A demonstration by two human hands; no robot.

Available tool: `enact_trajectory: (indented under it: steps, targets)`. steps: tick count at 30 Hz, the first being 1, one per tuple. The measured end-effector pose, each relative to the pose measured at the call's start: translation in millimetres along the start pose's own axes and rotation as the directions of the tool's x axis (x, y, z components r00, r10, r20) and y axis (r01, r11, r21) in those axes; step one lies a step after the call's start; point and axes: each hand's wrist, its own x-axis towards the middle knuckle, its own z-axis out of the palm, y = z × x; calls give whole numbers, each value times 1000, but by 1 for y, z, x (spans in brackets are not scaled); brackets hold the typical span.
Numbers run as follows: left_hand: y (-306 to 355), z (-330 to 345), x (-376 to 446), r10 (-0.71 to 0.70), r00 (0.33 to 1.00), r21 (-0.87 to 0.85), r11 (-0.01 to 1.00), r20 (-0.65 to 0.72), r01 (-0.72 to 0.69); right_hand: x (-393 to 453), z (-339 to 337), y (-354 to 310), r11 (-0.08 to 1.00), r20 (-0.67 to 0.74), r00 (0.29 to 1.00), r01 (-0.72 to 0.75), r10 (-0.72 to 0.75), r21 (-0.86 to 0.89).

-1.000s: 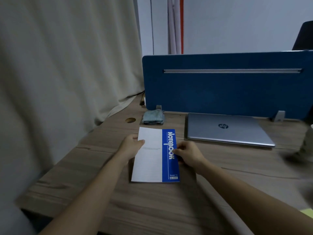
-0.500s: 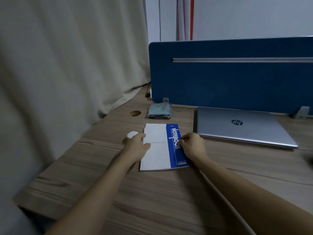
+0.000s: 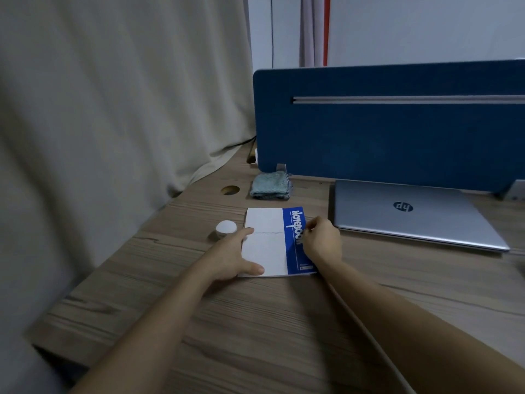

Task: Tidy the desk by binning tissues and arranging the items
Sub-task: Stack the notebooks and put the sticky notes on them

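Notebook (image 3: 272, 240) flat on the worktop (image 3: 255, 331): left hand (image 3: 231, 257) fingers spread along its left edge; right hand (image 3: 322, 240) pinches its right edge.

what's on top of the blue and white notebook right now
Both hands: the left hand lies on the blue and white notebook at its left edge, and the right hand pinches its blue spine side. What the notebook covers on the wooden desk cannot be seen.

A notebook (image 3: 277, 241) is held flat on the desk (image 3: 255, 331) by the left hand (image 3: 231, 255) and right hand (image 3: 322, 241), near the desk's left edge.
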Motion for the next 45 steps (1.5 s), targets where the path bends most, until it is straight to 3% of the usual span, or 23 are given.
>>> enact_trajectory:
  steps: [9,17,21,27,40,45]
  targets:
    - [1,6,-10,64,994,-5,998,86,-64,-8,-10,3,960,137,982,160,-131,-230]
    - [1,10,-10,53,999,-91,994,6,-52,-13,-23,15,949,208,948,275,-241,-153]
    - [3,13,-9,44,999,-88,995,-7,-44,-15,-31,25,935,326,899,341,-294,-97]
    - [5,15,-8,37,999,-72,997,-27,-39,-15,-46,30,858,510,771,500,-380,-117]
    - [12,23,-12,114,991,-32,993,-62,-117,-14,-54,33,860,472,805,482,-359,-168]
    - [22,24,-1,151,988,-43,987,-24,-152,-23,-59,43,865,368,851,464,-374,-193]
